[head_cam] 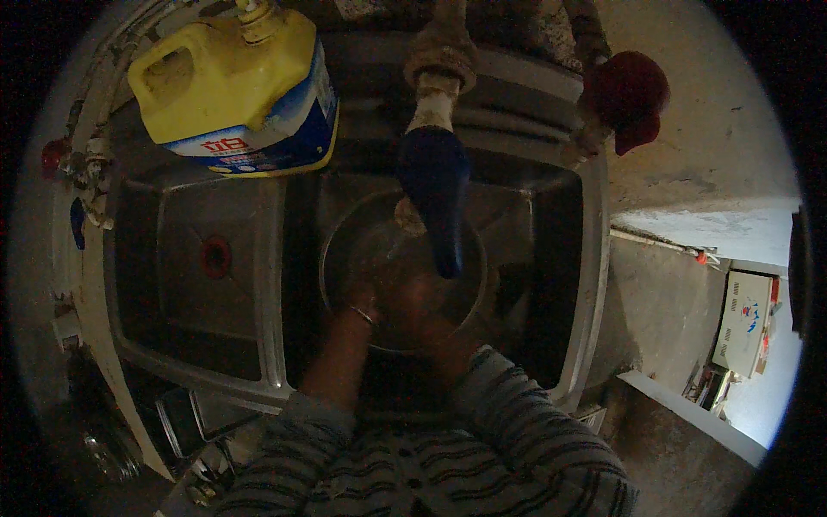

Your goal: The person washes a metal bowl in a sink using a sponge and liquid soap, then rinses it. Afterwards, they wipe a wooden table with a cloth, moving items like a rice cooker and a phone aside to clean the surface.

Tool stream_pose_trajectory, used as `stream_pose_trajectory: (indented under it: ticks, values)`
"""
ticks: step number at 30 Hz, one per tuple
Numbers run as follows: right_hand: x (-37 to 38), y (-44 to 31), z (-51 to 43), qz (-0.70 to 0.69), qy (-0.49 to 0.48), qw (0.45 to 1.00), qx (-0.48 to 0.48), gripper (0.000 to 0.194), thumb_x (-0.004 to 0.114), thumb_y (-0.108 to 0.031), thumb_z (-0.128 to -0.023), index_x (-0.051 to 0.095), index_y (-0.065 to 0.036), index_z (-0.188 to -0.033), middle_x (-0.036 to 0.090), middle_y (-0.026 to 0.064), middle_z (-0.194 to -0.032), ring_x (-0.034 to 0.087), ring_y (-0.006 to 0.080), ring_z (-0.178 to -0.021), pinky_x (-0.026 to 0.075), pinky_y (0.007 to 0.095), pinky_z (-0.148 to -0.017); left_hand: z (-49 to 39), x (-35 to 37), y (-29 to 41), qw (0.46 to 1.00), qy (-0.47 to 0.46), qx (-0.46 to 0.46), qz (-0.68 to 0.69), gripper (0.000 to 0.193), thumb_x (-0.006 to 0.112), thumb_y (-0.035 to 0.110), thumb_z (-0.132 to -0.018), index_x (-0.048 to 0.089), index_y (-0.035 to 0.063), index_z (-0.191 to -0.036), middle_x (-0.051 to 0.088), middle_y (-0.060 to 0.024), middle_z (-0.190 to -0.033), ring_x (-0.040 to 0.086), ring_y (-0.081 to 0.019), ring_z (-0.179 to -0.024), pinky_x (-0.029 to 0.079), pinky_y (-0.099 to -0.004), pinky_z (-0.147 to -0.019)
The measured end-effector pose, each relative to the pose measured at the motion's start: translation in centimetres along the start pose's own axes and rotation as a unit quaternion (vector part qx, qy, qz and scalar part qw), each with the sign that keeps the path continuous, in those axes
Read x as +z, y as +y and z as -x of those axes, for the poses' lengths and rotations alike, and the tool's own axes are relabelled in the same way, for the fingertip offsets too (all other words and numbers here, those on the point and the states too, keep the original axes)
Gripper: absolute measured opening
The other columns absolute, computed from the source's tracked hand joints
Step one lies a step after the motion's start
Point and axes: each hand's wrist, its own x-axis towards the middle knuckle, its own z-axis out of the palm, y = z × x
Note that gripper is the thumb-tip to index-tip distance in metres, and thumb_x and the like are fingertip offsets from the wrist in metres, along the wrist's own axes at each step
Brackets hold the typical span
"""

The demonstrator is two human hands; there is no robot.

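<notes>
Both of my hands are down inside a round metal basin (325, 258) that stands in the right bowl of a double stainless-steel sink (589, 278). My left hand (362, 300), with a thin bracelet at the wrist, is at the basin's left part. Close beside it, my right hand (423, 304) is blurred and dim near the middle. Whether either hand holds something cannot be made out. Above the basin hangs a faucet (434, 106) with a dark blue lever handle (434, 174), which hides part of the basin.
A yellow detergent jug (219, 84) with a blue label stands at the sink's back left. The left bowl has a red-ringed drain (216, 256). A dark red valve handle (630, 94) is at back right, pipes (97, 116) at left. Metal trays (219, 410) lie at lower left.
</notes>
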Motion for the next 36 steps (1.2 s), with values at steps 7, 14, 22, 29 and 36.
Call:
stream_pose_trajectory:
  ticks: [7, 14, 22, 29, 36]
  values:
    - [-0.5, 5.2, -5.1, 0.064, 0.035, 0.997, -0.003, 0.050, 0.039, -0.039, -0.098, 0.047, -0.010, -0.137, 0.044, 0.0205, -0.139, 0.049, 0.0370, -0.121, 0.043, 0.0523, -0.098, 3.8, 4.6, 1.2, 0.976, 0.187, 0.075, -0.086, 0.053, 0.055, 0.047, -0.092, 0.052, 0.0118, -0.131, 0.055, -0.0070, -0.130, 0.054, -0.0267, -0.115, 0.047, -0.0441, -0.096]
    - [0.8, -5.6, 2.2, -0.015, -0.010, 0.998, -0.060, 0.050, 0.041, -0.039, -0.097, 0.047, -0.010, -0.137, 0.045, 0.0203, -0.138, 0.049, 0.0369, -0.120, 0.042, 0.0528, -0.098, -0.1, -1.0, 1.9, 0.999, 0.012, -0.007, -0.049, 0.053, 0.051, 0.047, -0.094, 0.049, 0.0108, -0.133, 0.054, -0.0071, -0.130, 0.053, -0.0265, -0.116, 0.047, -0.0429, -0.096]
    - [0.6, 1.1, -2.1, -0.015, -0.005, 1.000, 0.008, 0.049, 0.043, -0.039, -0.096, 0.048, -0.010, -0.136, 0.046, 0.0201, -0.137, 0.050, 0.0368, -0.120, 0.042, 0.0533, -0.098, 3.3, 8.8, 1.9, 0.925, 0.270, 0.055, -0.261, 0.054, 0.039, 0.045, -0.099, 0.037, 0.0126, -0.143, 0.042, -0.0081, -0.141, 0.046, -0.0234, -0.124, 0.047, -0.0397, -0.097]
    - [0.3, 3.1, -5.1, 0.029, 0.012, 0.999, -0.009, 0.049, 0.045, -0.039, -0.095, 0.049, -0.010, -0.135, 0.047, 0.0199, -0.136, 0.050, 0.0367, -0.119, 0.042, 0.0538, -0.098, 4.6, 5.7, 1.4, 0.985, 0.116, 0.075, -0.103, 0.052, 0.046, 0.048, -0.096, 0.047, 0.0135, -0.135, 0.054, -0.0069, -0.129, 0.056, -0.0238, -0.112, 0.050, -0.0432, -0.092]
    - [0.8, -5.7, 2.0, -0.017, -0.057, 0.997, -0.039, 0.049, 0.047, -0.038, -0.094, 0.050, -0.010, -0.134, 0.048, 0.0197, -0.135, 0.051, 0.0366, -0.118, 0.042, 0.0543, -0.098, -0.2, -3.1, 3.3, 0.994, -0.105, -0.019, -0.033, 0.048, 0.046, 0.040, -0.098, 0.045, 0.0121, -0.137, 0.052, -0.0080, -0.131, 0.052, -0.0226, -0.117, 0.047, -0.0415, -0.096]
